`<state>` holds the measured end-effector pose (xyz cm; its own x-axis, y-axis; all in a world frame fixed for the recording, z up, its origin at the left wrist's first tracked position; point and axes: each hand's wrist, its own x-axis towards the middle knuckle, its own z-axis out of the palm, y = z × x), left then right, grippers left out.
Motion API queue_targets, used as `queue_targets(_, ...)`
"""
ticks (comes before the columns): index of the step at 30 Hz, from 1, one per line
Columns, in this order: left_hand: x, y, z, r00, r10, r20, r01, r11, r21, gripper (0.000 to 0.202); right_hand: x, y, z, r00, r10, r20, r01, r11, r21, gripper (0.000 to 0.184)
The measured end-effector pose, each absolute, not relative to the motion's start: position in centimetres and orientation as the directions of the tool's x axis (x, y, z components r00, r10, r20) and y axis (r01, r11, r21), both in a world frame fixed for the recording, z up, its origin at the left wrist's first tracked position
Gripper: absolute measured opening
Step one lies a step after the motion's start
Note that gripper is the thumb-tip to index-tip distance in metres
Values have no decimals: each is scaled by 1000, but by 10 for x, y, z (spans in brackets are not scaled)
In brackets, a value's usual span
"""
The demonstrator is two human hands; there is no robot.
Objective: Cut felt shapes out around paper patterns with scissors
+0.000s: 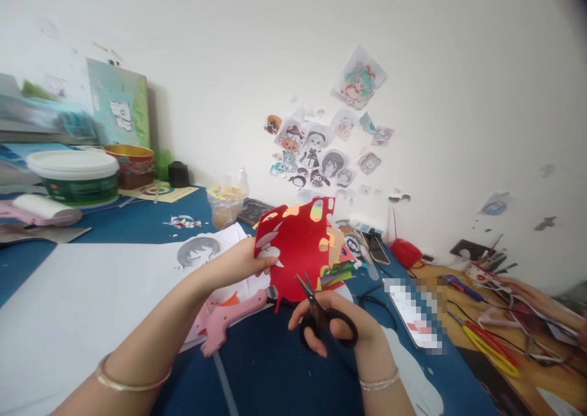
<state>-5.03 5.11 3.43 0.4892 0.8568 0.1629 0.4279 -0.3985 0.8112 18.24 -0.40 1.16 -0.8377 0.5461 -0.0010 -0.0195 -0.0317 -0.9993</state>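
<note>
- The left edge of the red sheet (300, 245) is pinched between the closed fingers (262, 262) of the left hand (238, 264), and the sheet is held upright.
- The black loops of the scissors (321, 313) are threaded and gripped by the curled fingers (316, 342) of the right hand (339, 333). The blades are parted only narrowly, with the tips at the sheet's lower edge.
- The left hand is kept at the sheet's left side, and the right hand just below the sheet.
- Much of the cutting is judged done: holes and notches are seen along the sheet's top and right side, with yellow and orange showing through.
- The sheet's middle and lower part are seen whole. How much is left to be cut there cannot be told.
- A pink glue gun (224, 318) is laid below the sheet's left corner, partly on white paper (92, 293).
- A cup (225, 205) is stood behind and left of the sheet, and a phone (415, 312) is laid to its lower right.
</note>
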Motion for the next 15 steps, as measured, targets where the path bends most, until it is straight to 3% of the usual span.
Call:
queue_targets(4, -48, 49, 37, 490, 855, 169, 383, -385, 840, 32, 180, -4, 11, -873, 488, -17, 3, -29, -1000, 81)
queue_targets(9, -47, 41, 41, 538, 834, 120, 289, -317, 903, 43, 176, -1, 13, -725, 686, -60, 221, 150, -964, 60)
queue_targets(15, -48, 38, 41, 585, 809, 56, 284, -270, 920, 36, 179, 2, 12, -704, 701, -113, 311, 160, -937, 63)
